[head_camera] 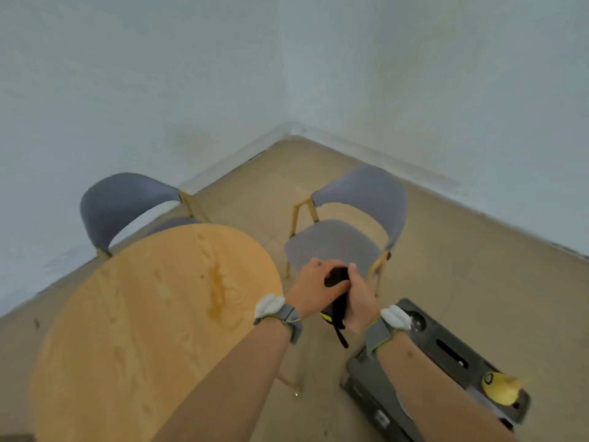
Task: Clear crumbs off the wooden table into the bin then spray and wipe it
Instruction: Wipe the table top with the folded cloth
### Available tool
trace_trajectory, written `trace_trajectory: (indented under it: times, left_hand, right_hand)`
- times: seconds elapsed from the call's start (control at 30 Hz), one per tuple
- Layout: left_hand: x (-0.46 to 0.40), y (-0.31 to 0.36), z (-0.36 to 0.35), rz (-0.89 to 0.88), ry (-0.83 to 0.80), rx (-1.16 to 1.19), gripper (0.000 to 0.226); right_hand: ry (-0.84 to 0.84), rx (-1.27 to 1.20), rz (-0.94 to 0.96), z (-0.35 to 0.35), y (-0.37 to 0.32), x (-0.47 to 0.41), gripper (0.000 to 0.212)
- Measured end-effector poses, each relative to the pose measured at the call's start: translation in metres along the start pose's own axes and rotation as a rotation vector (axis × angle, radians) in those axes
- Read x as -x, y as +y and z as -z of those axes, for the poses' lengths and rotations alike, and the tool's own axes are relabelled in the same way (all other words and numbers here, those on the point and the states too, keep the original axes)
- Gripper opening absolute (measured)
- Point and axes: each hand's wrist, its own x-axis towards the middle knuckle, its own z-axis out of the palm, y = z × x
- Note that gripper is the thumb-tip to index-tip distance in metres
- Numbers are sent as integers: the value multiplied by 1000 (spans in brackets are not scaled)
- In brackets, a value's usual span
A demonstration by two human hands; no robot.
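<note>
1. Both hands meet just off the right edge of the round light-wood table, in the air in front of the nearer grey chair seat.
2. Left hand is wrapped over the top of a black object with a yellow-green trim and dangling black strap; fingers are closed on it.
3. Right hand clamps the same black object from the right side, thumb up.
4. What the black object is: cannot tell, blurred and mostly covered by the hands.
5. Its long axis runs roughly 12-to-6 o'clock, top end under the left fingers, strap hanging toward 6.
6. Both wrists wear grey bands with white pads.
7. Table top fills the lower left; a darker amber streak runs along the grain near the middle. Crumbs too small or blurred to make out.
8. Grey upholstered chair with wooden legs stands at 1 o'clock from the table, just beyond the hands.
9. Second grey chair is tucked at the table's 11 o'clock, against the wall.
10. Dark grey slotted plastic crate sits on the floor at 4 o'clock, partly under the right forearm.
11. Yellow object rests on the crate's near-right corner; blurred.
12. Pale walls meet in a corner at 12 o'clock; tan floor.
</note>
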Motion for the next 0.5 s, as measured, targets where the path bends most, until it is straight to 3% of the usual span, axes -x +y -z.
trace_trajectory:
  times: [0.1, 0.2, 0.27, 0.4, 0.43, 0.5]
  left_hand:
    - [41, -40, 36, 37, 41, 54, 27]
    - [75, -69, 59, 161, 67, 91, 34]
    - [97, -101, 72, 240, 85, 127, 27]
    - [128, -151, 86, 454, 133, 310, 15]
    - [134, -166, 85, 521, 152, 374, 18]
    - [145, -184, 82, 616, 165, 450, 22]
  right_hand:
    - [33, 140, -36, -44, 45, 2, 48]
    - [159, 207, -47, -73, 85, 0, 60]
    - [218, 232, -32, -100, 112, 4, 61]
    - [36, 166, -337, -117, 138, -9, 85]
    - [13, 255, -389, -114, 144, -16, 83]
    - [-36, 416, -403, -108, 148, -23, 53]
